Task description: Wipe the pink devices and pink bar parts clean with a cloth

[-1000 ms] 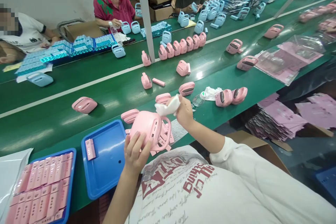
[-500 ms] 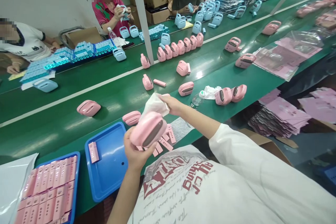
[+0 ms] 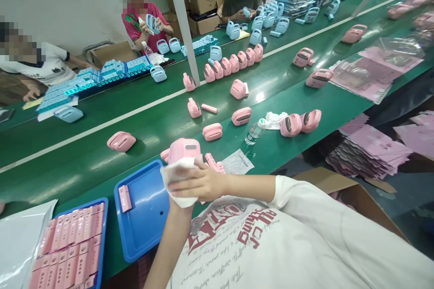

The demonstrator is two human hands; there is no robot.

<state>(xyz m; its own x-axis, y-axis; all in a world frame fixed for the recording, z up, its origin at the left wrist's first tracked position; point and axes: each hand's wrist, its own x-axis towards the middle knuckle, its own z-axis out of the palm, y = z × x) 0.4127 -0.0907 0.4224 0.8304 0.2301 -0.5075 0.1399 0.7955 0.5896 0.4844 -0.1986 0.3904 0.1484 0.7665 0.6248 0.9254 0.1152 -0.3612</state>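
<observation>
A pink handheld device stands upright above the near edge of the green belt, just over a blue tray. My right hand reaches across in front of it and presses a white cloth against its lower side, fingers closed on the cloth. My left hand is hidden behind the cloth and the right hand; only its forearm shows, rising toward the device. Small pink parts lie on the belt just behind.
The blue tray holds one pink part; a second tray at left is full of them. More pink devices, a bottle and a rag lie on the green belt. Three people work across it with blue devices.
The device has turned upright and come down closer to me. My right hand with the cloth has swung from behind the device to its front, covering my left hand.
</observation>
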